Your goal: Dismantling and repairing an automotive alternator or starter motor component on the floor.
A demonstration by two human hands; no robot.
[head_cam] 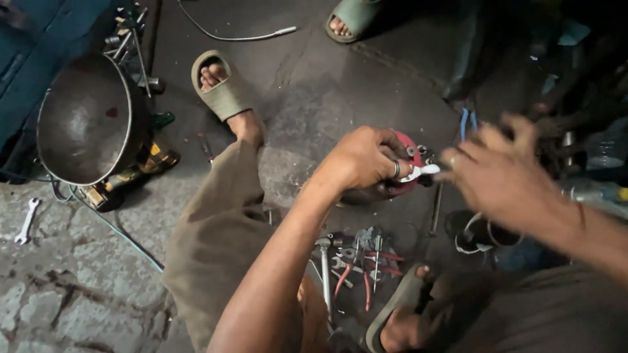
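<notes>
Far left of the frame, a small wrench (27, 220) lies on the stone floor, and above it a big dented metal bowl (88, 117) sits beside a yellow power tool (134, 171). Upper middle, a foot in a green sandal (222, 88) is planted on the dark floor.

Now to the centre: the left hand (363, 159) is closed tight around a red round part (409, 163), a ring showing on one finger, forearm running up from the lower middle of the frame with the wrist bent over the top of the piece. That part looks like rigid metal with some weight to it, likely greasy, so a full wrap around its rim, as here, seems the sound hold; the little white fittings on its right face look like the delicate bits to stay off.

Below it, pliers and spanners (356, 261) are scattered by the other sandal.

Right of centre, the right hand (500, 173) is blurred, fingers spread, just beside the part's right face; I cannot tell whether it pinches anything. Its forearm comes in from the right edge.
</notes>
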